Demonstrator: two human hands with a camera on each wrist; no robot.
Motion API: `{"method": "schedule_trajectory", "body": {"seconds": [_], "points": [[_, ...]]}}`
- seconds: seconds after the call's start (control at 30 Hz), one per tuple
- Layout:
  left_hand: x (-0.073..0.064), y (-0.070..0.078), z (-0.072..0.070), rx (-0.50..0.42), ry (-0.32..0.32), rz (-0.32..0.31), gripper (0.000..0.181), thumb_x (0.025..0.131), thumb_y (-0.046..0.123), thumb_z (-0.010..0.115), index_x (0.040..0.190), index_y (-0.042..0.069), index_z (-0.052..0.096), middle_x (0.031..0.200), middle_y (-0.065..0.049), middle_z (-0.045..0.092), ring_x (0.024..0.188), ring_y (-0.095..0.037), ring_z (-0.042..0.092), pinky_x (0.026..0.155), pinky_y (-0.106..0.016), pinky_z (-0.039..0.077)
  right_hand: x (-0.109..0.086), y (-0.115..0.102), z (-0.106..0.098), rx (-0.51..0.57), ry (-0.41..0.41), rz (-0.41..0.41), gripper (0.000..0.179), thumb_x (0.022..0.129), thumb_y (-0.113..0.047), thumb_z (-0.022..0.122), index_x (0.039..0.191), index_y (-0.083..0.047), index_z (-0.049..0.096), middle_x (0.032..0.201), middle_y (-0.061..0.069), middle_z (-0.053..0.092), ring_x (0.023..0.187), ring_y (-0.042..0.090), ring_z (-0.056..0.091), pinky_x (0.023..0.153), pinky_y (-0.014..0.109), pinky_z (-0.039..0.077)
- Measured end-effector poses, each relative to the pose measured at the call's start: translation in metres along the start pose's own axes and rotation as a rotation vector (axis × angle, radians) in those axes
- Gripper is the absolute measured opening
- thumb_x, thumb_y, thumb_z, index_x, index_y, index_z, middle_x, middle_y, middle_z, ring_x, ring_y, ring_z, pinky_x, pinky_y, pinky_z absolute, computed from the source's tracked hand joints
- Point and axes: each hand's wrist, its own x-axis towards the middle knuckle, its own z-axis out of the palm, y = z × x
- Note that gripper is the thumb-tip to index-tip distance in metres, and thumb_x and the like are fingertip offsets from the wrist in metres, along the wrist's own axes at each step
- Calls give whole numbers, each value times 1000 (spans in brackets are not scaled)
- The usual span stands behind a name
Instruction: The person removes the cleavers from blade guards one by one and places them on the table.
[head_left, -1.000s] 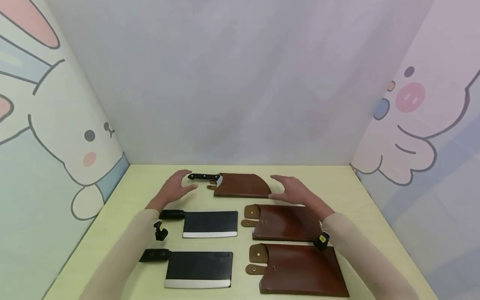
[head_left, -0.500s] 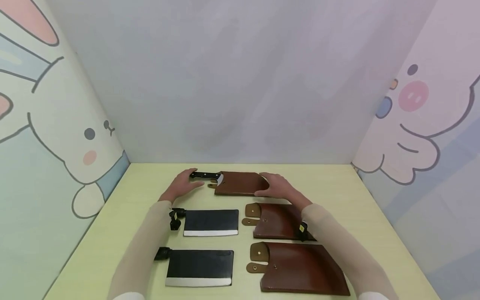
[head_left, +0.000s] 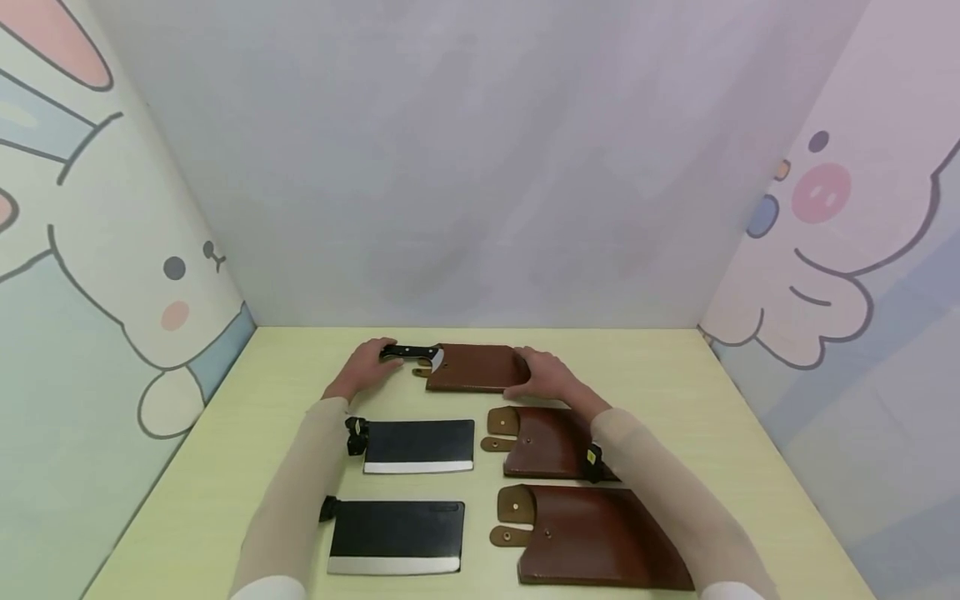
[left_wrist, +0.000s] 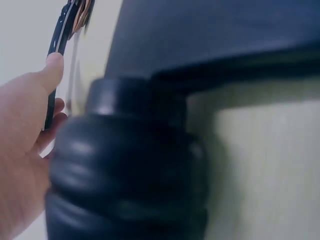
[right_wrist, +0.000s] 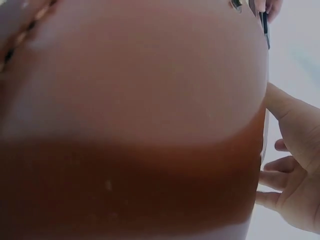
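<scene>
One cleaver [head_left: 396, 529] and a large sheath [head_left: 600, 533] lie well nearer than the far sheath [head_left: 472, 367]; a second cleaver [head_left: 420, 442] and second sheath [head_left: 551, 450] sit closer to it. At its left end, the left hand [head_left: 363, 366] pinches the inserted knife [head_left: 412, 352] by its handle; the right hand [head_left: 549, 377] curves around its right end, grip uncertain. Taking hold appears underway; next calls for a level two-handed grasp.

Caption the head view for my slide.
Left hand holding a black riveted knife handle, right hand around the curved end of its brown leather sheath.
</scene>
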Motion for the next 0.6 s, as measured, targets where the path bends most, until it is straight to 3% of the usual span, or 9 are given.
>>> {"method": "schedule_trajectory", "body": {"seconds": [0.3,0.43,0.6], "points": [[3,-2,-1,-25,8,-14,44,106,16,58,143,-6,52,145,-30,51,138,-49,44,114,-60,36,0,-4,-1,-46,-52,-6,103,83,-59,79,158,-4,34,155,18,47,139,37,48,110,54,44],[3,-3,1,-52,25,-7,43,106,17,58,143,-4,53,146,-29,51,138,-48,44,113,-59,36,-1,-5,-3,-23,-30,8,104,81,-56,83,158,-4,37,150,17,52,133,36,54,106,51,48],[0,-1,1,-70,61,44,42,105,15,60,141,-5,55,140,-30,55,130,-47,51,107,-60,42,-4,-2,-6,-30,4,4,102,80,-55,85,156,-4,39,146,16,55,129,34,57,103,48,50]]}}
